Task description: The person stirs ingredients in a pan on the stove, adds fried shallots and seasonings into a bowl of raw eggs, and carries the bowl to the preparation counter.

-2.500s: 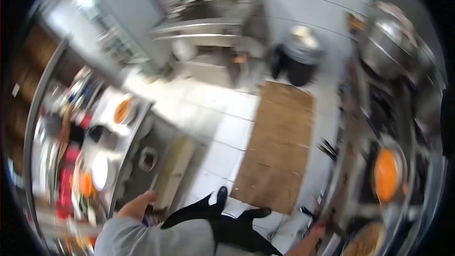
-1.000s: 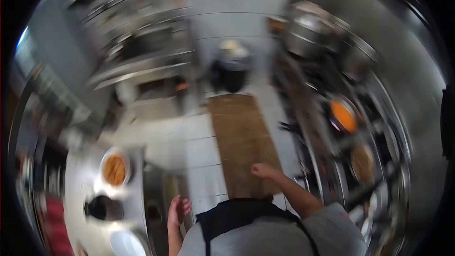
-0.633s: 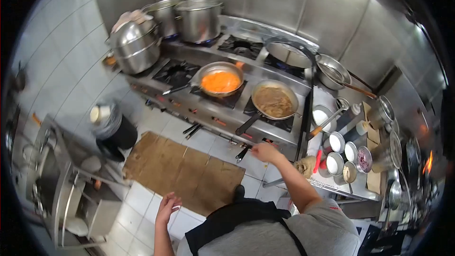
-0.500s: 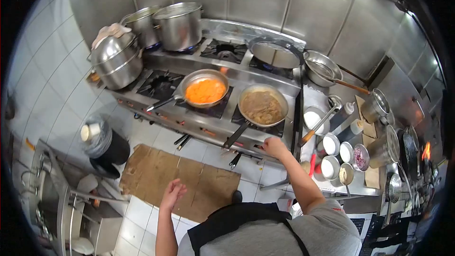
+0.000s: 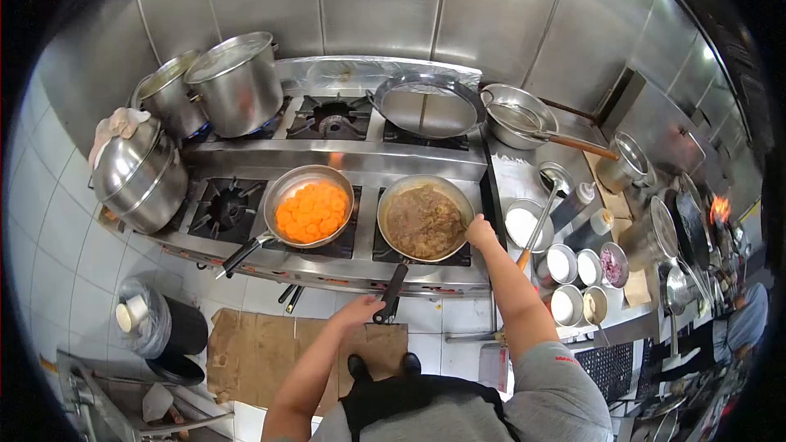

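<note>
**Frying pan [image 5: 454, 193] of brown food [image 5: 426, 223] at the front right corner of the range [image 5: 393, 160]**

The left hand [image 5: 358, 311] is at the pan's black handle [image 5: 395, 286], which juts past the range's front edge; whether its fingers are clamped on the handle or just beside it, I cannot tell; the right hand [image 5: 481, 233] is at the pan's right rim, fingers bent, and whether they grip anything I cannot tell; carrot slices [image 5: 311, 213] lie in a second pan [image 5: 286, 184], just left along the same front edge; a tall stockpot [image 5: 246, 98] stands near the range's back left corner; a black-rimmed pan [image 5: 473, 101] sits at the back right corner.
</note>
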The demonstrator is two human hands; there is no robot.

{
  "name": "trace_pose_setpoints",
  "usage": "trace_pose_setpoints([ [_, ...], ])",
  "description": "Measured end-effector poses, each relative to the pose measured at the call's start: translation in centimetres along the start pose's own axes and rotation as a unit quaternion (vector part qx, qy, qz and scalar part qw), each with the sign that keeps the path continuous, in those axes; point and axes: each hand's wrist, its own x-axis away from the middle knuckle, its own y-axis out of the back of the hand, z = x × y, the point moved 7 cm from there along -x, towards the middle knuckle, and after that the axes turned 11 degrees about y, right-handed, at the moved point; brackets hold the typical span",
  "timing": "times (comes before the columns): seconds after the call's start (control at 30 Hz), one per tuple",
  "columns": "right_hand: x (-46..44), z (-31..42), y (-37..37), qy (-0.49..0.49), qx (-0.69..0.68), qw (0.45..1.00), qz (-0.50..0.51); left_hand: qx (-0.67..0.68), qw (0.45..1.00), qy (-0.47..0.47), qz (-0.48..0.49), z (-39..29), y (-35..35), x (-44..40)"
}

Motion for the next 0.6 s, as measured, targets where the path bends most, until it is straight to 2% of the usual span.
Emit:
trace_pose_setpoints([
  [0.07, -1.1, -0.1, -0.5, -0.021, 0.007, 1.0, -0.016, -0.035, 0.996, 0.059, 0.059, -0.3, -0.5, -2.6],
  [0.13, -1.6, 0.9, 0.1, 0.007, 0.012, 1.0, 0.005, -0.052, 0.988, 0.107, 0.102, -0.3, -1.0, -4.3],
  [0.27, -1.1, 3.1, 1.6, 0.05, 0.111, 0.992, 0.019, -0.074, 0.986, 0.113, 0.101, 0.3, -2.3, -5.4],
  [0.37, 0.4, 4.8, 4.2, 0.077, 0.185, 0.98, 0.015, -0.029, 0.991, 0.08, 0.104, 2.2, -3.7, -5.1],
  [0.4, 0.8, 4.8, 4.7, 0.096, 0.196, 0.976, -0.015, 0.05, 0.988, 0.088, 0.115, 2.2, -4.2, -4.1],
  [0.5, 3.7, 5.6, 5.2, 0.152, 0.203, 0.964, -0.075, 0.194, 0.98, 0.029, 0.008, 0.2, -4.4, -1.1],
  [0.6, 4.9, 5.8, 2.5, 0.172, 0.181, 0.968, -0.025, 0.166, 0.985, 0.026, -0.047, 1.7, -4.2, -2.8],
])
